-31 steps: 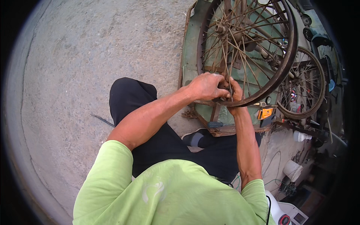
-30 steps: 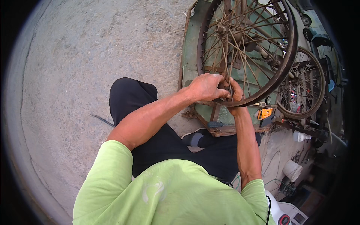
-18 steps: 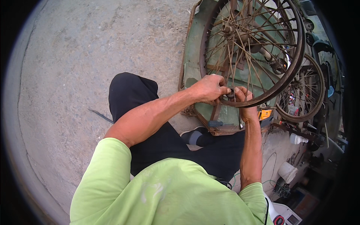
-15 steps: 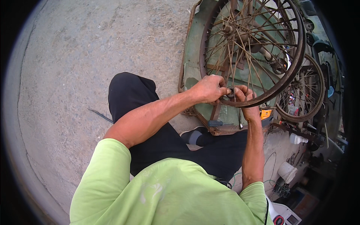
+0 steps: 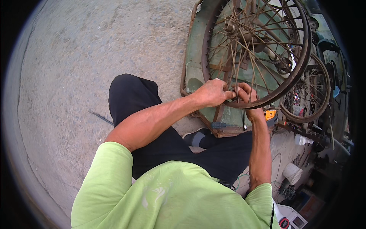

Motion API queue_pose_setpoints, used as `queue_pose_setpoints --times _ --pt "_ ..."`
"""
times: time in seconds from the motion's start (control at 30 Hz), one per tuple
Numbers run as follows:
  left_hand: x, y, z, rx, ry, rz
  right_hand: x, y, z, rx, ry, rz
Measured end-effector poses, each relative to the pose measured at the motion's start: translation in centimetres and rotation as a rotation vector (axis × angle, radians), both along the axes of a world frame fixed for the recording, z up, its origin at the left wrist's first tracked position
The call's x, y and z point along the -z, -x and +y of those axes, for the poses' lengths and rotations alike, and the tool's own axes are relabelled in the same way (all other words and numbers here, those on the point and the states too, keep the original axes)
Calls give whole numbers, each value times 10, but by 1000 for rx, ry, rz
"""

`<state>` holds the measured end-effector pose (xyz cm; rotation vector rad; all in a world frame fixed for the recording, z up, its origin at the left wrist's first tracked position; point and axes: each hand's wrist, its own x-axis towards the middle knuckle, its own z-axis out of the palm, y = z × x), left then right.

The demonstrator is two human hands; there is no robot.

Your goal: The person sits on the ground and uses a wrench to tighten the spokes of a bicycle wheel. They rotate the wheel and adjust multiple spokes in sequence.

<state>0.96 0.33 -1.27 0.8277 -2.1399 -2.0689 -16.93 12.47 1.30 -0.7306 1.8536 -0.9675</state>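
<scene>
A rusty spoked wheel [image 5: 305, 49] stands in front of me at the upper right, its lower rim between my forearms. My left hand [image 5: 214, 92] comes from the left and is closed, thumb and fingertips pinching a small dark round piece, which looks like a spoke wrench, at a spoke just above the rim. My right hand [image 5: 247, 93] reaches up behind the rim, fingers curled in against the same small piece. The fingers cover most of it. Thin rusty spokes [image 5: 254, 70] run up from there to the hub [image 5: 248, 37].
Behind the wheel lies a green metal panel [image 5: 196, 63] with a rusty frame. A screwdriver [image 5: 218, 125] and a slim metal tool [image 5: 244, 121] rest at its near edge. Right of these are a yellow-and-black tool [image 5: 270, 115], a second wheel [image 5: 327, 89] and a white bucket [image 5: 292, 173].
My right fingers have shifted slightly left and up, closing over the small round piece, which shows less now. My left hand stays almost in place; the wheel looks unmoved.
</scene>
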Motion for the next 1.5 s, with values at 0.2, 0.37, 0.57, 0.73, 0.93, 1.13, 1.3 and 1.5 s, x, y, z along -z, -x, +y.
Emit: queue_pose_setpoints --times 0.2,0.37,0.57,0.73,0.93,1.13,1.3,1.5 --pt "11 4 4 -8 -22 81 9 11 5 -101 -27 -66" --pt "5 5 -2 27 -32 75 12 14 7 -162 76 48" --pt "-7 7 -1 -24 -4 68 13 11 13 -69 147 -228" --pt "-10 10 -6 3 110 -15 15 6 14 -89 142 -126" --pt "-9 13 2 20 291 -33 1 0 7 7 57 -43" --pt "-13 10 0 30 255 -44 11 -2 -35 248 19 -179" --pt "-30 6 0 -24 66 -77 10 -19 -46 314 99 -145" --pt "-29 7 13 -154 43 9 22 -9 -50 244 107 -380"
